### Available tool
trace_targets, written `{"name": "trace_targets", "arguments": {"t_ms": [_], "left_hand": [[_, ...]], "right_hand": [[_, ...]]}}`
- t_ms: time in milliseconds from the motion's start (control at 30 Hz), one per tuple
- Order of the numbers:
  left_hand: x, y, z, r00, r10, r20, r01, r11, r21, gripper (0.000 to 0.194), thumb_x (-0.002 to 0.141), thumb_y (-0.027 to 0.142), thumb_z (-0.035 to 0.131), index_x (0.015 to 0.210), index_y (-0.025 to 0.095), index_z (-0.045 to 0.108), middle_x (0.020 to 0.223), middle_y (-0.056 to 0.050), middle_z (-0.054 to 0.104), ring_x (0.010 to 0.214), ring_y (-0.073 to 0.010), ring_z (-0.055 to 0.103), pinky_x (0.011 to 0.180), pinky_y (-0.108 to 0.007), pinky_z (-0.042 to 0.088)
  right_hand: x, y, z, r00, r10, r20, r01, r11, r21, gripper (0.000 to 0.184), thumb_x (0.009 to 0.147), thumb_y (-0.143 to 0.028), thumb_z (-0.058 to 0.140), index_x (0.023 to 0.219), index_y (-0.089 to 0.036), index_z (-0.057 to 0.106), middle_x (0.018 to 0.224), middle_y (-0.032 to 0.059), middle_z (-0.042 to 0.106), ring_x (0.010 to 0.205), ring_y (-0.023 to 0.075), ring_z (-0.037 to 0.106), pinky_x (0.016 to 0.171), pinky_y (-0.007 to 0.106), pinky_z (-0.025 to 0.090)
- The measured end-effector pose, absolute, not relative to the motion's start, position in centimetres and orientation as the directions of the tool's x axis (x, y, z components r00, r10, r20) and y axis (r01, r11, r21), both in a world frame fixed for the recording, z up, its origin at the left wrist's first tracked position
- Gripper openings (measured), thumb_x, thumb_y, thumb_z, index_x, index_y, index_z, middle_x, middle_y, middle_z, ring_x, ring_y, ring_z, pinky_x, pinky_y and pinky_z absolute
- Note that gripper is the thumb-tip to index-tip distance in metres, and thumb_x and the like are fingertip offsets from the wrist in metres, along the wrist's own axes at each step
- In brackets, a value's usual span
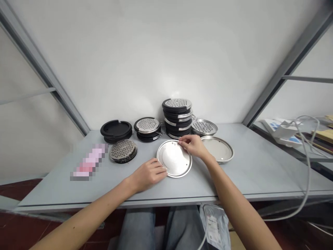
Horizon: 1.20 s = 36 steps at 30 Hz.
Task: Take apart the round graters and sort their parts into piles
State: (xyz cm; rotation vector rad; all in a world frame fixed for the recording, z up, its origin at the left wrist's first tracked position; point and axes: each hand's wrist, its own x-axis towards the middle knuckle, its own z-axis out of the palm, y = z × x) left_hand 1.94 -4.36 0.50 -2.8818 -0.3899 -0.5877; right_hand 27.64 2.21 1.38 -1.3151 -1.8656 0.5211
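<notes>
A shiny round metal lid (173,159) with a raised rim and small holes near its edge lies in front of me at the table's front. My left hand (151,173) grips its lower left rim, the thumb hidden from view. At the upper right rim, my right hand (194,145) pinches the edge between thumb and fingers. Just right of that hand sit stacked metal lids (217,149) of the same kind. Behind stands a tall stack of black-rimmed discs (177,118), topped by a perforated metal plate (178,102).
Further left are a shorter black-rimmed stack (147,128), a black ring-shaped tray (116,130) and patterned perforated discs (123,150). A grater-like metal disc (204,127) lies behind the lids. A blurred pink item (90,162) lies left. A white cable (309,173) hangs at right.
</notes>
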Motion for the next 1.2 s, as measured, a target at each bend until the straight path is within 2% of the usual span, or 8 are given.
{"name": "trace_targets", "arguments": {"t_ms": [167, 367, 567, 767, 867, 933, 1067, 1200], "left_hand": [[4.0, -5.5, 1.6, 0.807, 0.134, 0.575, 0.287, -0.940, -0.184, 0.026, 0.087, 0.015, 0.050, 0.109, 0.016, 0.062, 0.121, -0.013, 0.063, 0.113, -0.0246, 0.057, 0.089, -0.040, 0.049], [4.5, -2.8, 0.4, 0.729, 0.242, 0.640, 0.353, -0.934, -0.049, 0.019, 0.084, 0.018, 0.051, 0.096, 0.018, 0.065, 0.109, -0.010, 0.067, 0.098, -0.0217, 0.061, 0.084, -0.040, 0.051], [3.7, 1.1, -1.0, 0.575, 0.464, 0.673, 0.513, -0.846, 0.145, 0.019, 0.087, 0.016, 0.049, 0.094, 0.020, 0.066, 0.101, -0.008, 0.067, 0.093, -0.0202, 0.062, 0.084, -0.040, 0.050], [2.9, 0.3, -1.6, 0.514, 0.476, 0.714, 0.475, -0.851, 0.226, 0.014, 0.083, 0.015, 0.053, 0.087, 0.018, 0.066, 0.089, -0.006, 0.068, 0.084, -0.0178, 0.062, 0.081, -0.036, 0.050], [2.6, 0.0, -1.6, 0.495, 0.488, 0.719, 0.462, -0.848, 0.258, 0.010, 0.081, 0.016, 0.055, 0.084, 0.018, 0.065, 0.086, -0.005, 0.067, 0.081, -0.0175, 0.062, 0.080, -0.036, 0.049], [2.5, 0.1, -1.5, 0.473, 0.499, 0.726, 0.465, -0.842, 0.275, 0.010, 0.081, 0.017, 0.056, 0.084, 0.018, 0.065, 0.085, -0.005, 0.067, 0.080, -0.0175, 0.061, 0.080, -0.036, 0.049], [2.3, 0.3, -1.6, 0.450, 0.515, 0.730, 0.473, -0.831, 0.294, 0.009, 0.081, 0.017, 0.056, 0.081, 0.018, 0.065, 0.083, -0.004, 0.068, 0.078, -0.0172, 0.061, 0.081, -0.037, 0.048], [2.3, 0.2, -1.8, 0.443, 0.530, 0.723, 0.486, -0.819, 0.303, 0.009, 0.080, 0.016, 0.055, 0.079, 0.018, 0.064, 0.079, -0.004, 0.067, 0.076, -0.0168, 0.060, 0.079, -0.035, 0.048]], "right_hand": [[33.1, -0.1, 2.5, 0.118, 0.905, 0.409, 0.617, 0.256, -0.744, 0.026, 0.076, -0.040, 0.060, 0.084, -0.018, 0.073, 0.083, 0.0070, 0.073, 0.074, 0.0218, 0.065, 0.067, 0.030, 0.047], [41.9, -1.0, 3.1, 0.461, 0.839, 0.287, 0.692, -0.137, -0.709, 0.029, 0.072, -0.039, 0.058, 0.083, -0.017, 0.075, 0.072, 0.0086, 0.072, 0.071, 0.0244, 0.065, 0.066, 0.033, 0.046], [45.0, -0.8, 1.7, 0.514, 0.823, 0.240, 0.721, -0.264, -0.640, 0.031, 0.070, -0.039, 0.058, 0.082, -0.016, 0.076, 0.078, 0.0115, 0.074, 0.081, 0.0296, 0.067, 0.066, 0.034, 0.045], [44.2, 0.0, 1.0, 0.496, 0.842, 0.213, 0.773, -0.316, -0.550, 0.031, 0.073, -0.038, 0.056, 0.085, -0.017, 0.074, 0.084, 0.0102, 0.074, 0.083, 0.0294, 0.067, 0.067, 0.034, 0.046], [43.8, 0.0, 1.3, 0.438, 0.870, 0.226, 0.823, -0.288, -0.489, 0.036, 0.077, -0.041, 0.054, 0.092, -0.015, 0.073, 0.090, 0.0120, 0.072, 0.083, 0.0290, 0.067, 0.069, 0.036, 0.048], [43.2, -0.6, 1.5, 0.374, 0.873, 0.313, 0.873, -0.218, -0.435, 0.040, 0.079, -0.043, 0.051, 0.099, -0.013, 0.070, 0.099, 0.0152, 0.069, 0.086, 0.0291, 0.066, 0.074, 0.039, 0.050], [40.3, -2.9, 1.5, 0.072, 0.866, 0.494, 0.958, 0.078, -0.276, 0.043, 0.087, -0.045, 0.044, 0.105, -0.014, 0.067, 0.114, 0.0161, 0.063, 0.106, 0.0307, 0.059, 0.092, 0.045, 0.047], [37.3, -5.4, 0.4, -0.315, 0.872, 0.376, 0.918, 0.380, -0.111, 0.043, 0.089, -0.044, 0.045, 0.120, -0.018, 0.060, 0.126, 0.0139, 0.059, 0.119, 0.0310, 0.053, 0.099, 0.047, 0.044]]}}
